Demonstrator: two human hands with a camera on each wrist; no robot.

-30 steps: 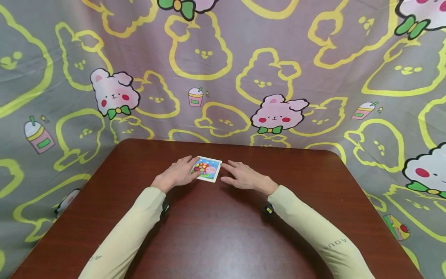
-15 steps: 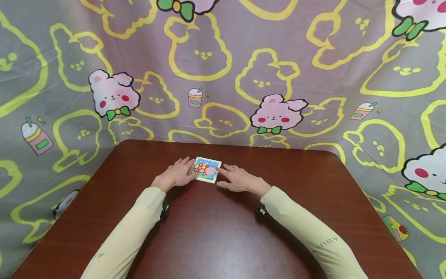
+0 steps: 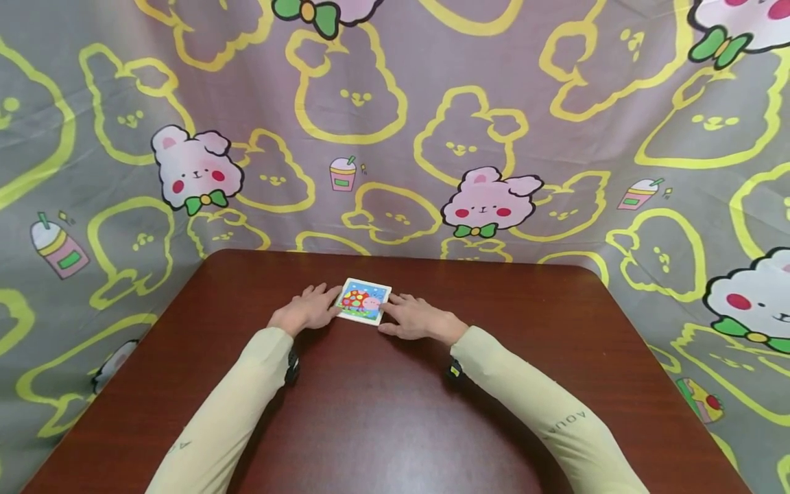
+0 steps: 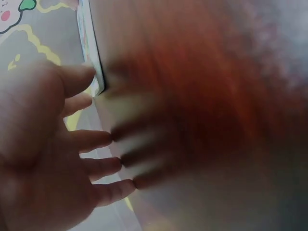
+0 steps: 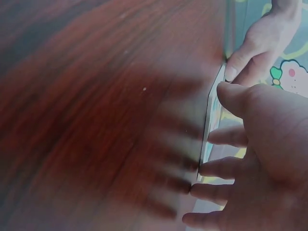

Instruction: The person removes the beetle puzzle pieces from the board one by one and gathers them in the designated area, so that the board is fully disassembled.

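A thin square picture board (image 3: 363, 300) lies flat on the brown table, with a white border and a cartoon red spotted ladybug on blue and green. My left hand (image 3: 307, 308) rests at its left side, thumb tip right at the edge. On the opposite side, my right hand (image 3: 421, 320) has its index finger and thumb by the right edge. In the left wrist view the fingers of the left hand (image 4: 38, 130) are spread and straight, the thumb overlapping the board's corner (image 4: 98, 79). The right wrist view shows the right hand (image 5: 269, 144) with extended fingers along the board's side.
The table (image 3: 382, 398) has rounded far corners. Behind it and along both sides hangs a grey-pink curtain (image 3: 382, 158) printed with yellow outlines and white bunny faces. Black straps show at both wrists, below the pale sleeves (image 3: 228, 398).
My left hand has drawn left, off the board's face to its left edge. My right hand has come left to the board's right edge. The board has shifted slightly left.
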